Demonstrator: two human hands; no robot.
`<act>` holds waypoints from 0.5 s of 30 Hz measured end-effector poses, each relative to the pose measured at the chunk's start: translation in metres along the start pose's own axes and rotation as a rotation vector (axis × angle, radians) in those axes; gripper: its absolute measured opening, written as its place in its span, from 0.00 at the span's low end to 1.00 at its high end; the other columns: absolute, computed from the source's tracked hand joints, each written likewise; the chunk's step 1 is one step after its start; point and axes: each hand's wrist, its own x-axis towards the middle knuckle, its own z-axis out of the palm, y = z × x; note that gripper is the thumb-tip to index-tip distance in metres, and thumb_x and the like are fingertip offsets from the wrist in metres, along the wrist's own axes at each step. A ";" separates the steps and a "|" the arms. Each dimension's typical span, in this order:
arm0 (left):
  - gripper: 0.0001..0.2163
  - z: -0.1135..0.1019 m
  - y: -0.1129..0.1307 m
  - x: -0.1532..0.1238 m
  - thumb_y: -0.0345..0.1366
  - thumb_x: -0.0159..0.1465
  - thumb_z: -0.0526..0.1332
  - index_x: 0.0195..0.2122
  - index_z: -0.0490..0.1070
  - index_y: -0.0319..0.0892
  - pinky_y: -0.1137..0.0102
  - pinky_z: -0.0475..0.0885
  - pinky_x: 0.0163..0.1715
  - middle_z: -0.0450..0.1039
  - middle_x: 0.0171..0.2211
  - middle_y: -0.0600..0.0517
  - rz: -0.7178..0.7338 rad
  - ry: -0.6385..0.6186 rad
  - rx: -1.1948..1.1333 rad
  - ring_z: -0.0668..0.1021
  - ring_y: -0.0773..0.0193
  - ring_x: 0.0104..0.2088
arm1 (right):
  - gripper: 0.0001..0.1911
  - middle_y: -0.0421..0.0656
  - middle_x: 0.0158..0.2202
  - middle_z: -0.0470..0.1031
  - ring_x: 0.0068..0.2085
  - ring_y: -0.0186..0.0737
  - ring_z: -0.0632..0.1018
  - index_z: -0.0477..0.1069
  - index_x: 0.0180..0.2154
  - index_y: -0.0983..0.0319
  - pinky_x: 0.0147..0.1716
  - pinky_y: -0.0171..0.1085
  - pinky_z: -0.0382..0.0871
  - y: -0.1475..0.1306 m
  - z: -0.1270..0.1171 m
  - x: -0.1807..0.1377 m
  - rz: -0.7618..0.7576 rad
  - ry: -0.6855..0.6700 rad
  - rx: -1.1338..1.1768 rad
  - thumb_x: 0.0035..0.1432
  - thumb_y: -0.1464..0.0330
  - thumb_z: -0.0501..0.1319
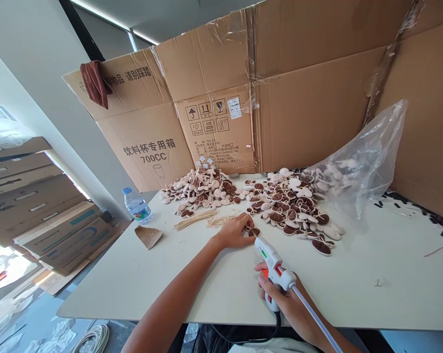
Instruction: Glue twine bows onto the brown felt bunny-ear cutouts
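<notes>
My right hand (282, 296) is wrapped round a white glue gun (269, 252) with an orange trigger; a clear glue stick runs out of its back end. The gun's nozzle points at a small brown plush piece (255, 232) lying on the table. With fingers bent and pressed together, my left hand (236, 232) holds that piece by its left side. Beyond it spreads a heap of finished-looking brown and cream plush pieces (291, 211) with cord bows. Another pile of cream and brown plush pieces (202, 189) lies farther left.
Bundled beige cords (195, 219) and loose cord bows (219, 221) lie left of my left hand. A water bottle (138, 208) and a cardboard scrap (148, 237) stand farther left. A clear plastic bag (376, 162) sits at right. Tall cardboard (309, 108) walls the table's back.
</notes>
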 end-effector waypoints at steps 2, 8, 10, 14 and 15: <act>0.13 0.000 0.000 0.000 0.43 0.60 0.65 0.43 0.67 0.46 0.68 0.66 0.33 0.72 0.41 0.52 0.007 -0.001 0.003 0.73 0.63 0.33 | 0.34 0.40 0.25 0.72 0.28 0.43 0.74 0.73 0.44 0.61 0.31 0.43 0.67 0.001 0.000 0.000 0.006 -0.008 -0.003 0.54 0.38 0.61; 0.14 -0.001 0.000 0.000 0.42 0.58 0.66 0.43 0.67 0.46 0.68 0.67 0.34 0.72 0.42 0.51 -0.001 -0.018 -0.002 0.75 0.62 0.35 | 0.36 0.40 0.24 0.72 0.27 0.43 0.74 0.74 0.45 0.61 0.30 0.42 0.68 0.006 0.000 0.002 0.011 0.011 -0.010 0.53 0.36 0.60; 0.14 -0.001 0.000 0.000 0.42 0.59 0.66 0.43 0.67 0.46 0.68 0.67 0.34 0.72 0.42 0.51 0.001 -0.016 -0.002 0.75 0.62 0.34 | 0.36 0.40 0.24 0.72 0.27 0.43 0.74 0.74 0.44 0.61 0.30 0.42 0.68 0.007 0.001 0.002 0.011 0.017 0.005 0.52 0.36 0.61; 0.13 0.000 -0.001 0.000 0.43 0.60 0.65 0.42 0.66 0.46 0.68 0.66 0.34 0.72 0.42 0.52 0.001 -0.011 0.004 0.74 0.62 0.34 | 0.36 0.39 0.24 0.71 0.26 0.42 0.73 0.74 0.44 0.60 0.30 0.42 0.67 0.007 0.001 0.002 0.007 -0.001 0.026 0.52 0.36 0.61; 0.13 0.001 -0.001 0.000 0.43 0.60 0.65 0.42 0.66 0.46 0.68 0.66 0.34 0.72 0.42 0.52 0.002 -0.008 0.004 0.74 0.62 0.34 | 0.36 0.39 0.24 0.70 0.26 0.42 0.73 0.74 0.44 0.60 0.30 0.42 0.67 0.007 0.000 0.002 0.004 -0.006 0.026 0.52 0.36 0.61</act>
